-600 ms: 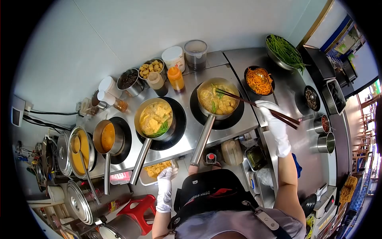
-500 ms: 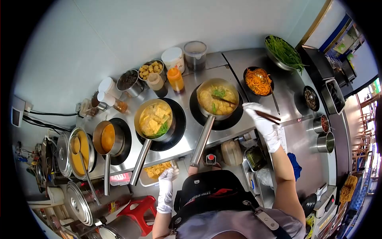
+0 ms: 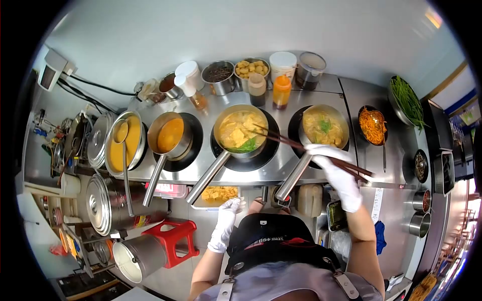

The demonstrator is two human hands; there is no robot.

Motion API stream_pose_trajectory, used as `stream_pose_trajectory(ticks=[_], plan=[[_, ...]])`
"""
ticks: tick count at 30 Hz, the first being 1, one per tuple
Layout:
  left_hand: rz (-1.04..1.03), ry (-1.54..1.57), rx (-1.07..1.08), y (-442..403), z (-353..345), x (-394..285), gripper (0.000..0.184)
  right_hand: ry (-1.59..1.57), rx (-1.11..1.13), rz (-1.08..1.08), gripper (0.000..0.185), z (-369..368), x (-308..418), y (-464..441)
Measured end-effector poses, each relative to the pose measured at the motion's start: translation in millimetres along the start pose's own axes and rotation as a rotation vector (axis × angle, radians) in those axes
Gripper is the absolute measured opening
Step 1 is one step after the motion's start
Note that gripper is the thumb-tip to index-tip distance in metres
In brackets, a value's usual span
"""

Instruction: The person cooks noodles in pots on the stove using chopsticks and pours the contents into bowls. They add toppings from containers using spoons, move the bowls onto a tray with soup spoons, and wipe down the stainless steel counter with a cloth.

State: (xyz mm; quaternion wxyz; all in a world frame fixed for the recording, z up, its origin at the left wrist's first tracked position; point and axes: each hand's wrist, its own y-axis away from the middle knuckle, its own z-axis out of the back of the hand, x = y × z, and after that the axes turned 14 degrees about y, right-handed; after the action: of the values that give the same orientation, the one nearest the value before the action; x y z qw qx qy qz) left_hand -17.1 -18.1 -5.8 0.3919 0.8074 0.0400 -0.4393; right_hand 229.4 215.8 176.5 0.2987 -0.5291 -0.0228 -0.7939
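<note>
My right hand [image 3: 331,163], in a white glove, grips long dark chopsticks [image 3: 281,139]. Their tips reach left into a saucepan [image 3: 219,131] of yellow tofu-like pieces, broth and green leaves. The hand is above the handle end of another saucepan [image 3: 303,138], which holds noodle-like food with greens on top. Low in front of me, my gloved left hand [image 3: 226,223] is closed, its fingers curled, and nothing shows in it. It is just beside a tray of yellow pieces [image 3: 216,194] under the counter edge.
Further left are a saucepan of orange soup [image 3: 170,135] and a wide pot [image 3: 113,150] with a ladle [image 3: 125,175]. Bottles, including an orange squeeze bottle [image 3: 281,93], and tubs line the wall. A bowl of shredded carrot [image 3: 371,128] is at right; a red stool [image 3: 175,241] is below.
The view has turned left, so the counter appears further right. The chopsticks' tips have gone from the right-hand saucepan to the one left of it. My left hand stays low and closed.
</note>
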Motion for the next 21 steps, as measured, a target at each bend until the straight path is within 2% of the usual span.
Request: stream_pose_trajectory(ticks=[2,5,6,9,11,15,19,21], plan=[[0.004,0.003,0.007,0,4,-1,0.025,-0.073,0.136,-0.041,0.012,-47,-19,-15],[-0.024,-0.007,-0.004,0,12,-2,0.027,-0.048,0.090,0.109,0.012,-85,-59,-35],[-0.025,-0.002,-0.010,2,15,-3,0.027,0.002,0.026,0.062,0.011,-85,-56,-40],[-0.017,0.038,-0.067,4,27,-5,0.024,0.017,0.061,-0.006,0.013,-82,-54,-33],[0.009,0.036,-0.080,3,39,0,0.024,0.045,0.177,0.184,0.011,-78,-46,-22],[0.017,0.048,-0.077,-1,51,6,0.024,0.028,0.105,-0.011,0.015,-66,-39,-25],[0.025,0.036,-0.078,-6,55,-1,0.024,-0.040,0.129,-0.062,0.015,-53,-18,-17],[0.028,0.033,-0.078,-9,60,-1,0.024,0.010,0.067,0.024,0.016,-47,-6,-21]])
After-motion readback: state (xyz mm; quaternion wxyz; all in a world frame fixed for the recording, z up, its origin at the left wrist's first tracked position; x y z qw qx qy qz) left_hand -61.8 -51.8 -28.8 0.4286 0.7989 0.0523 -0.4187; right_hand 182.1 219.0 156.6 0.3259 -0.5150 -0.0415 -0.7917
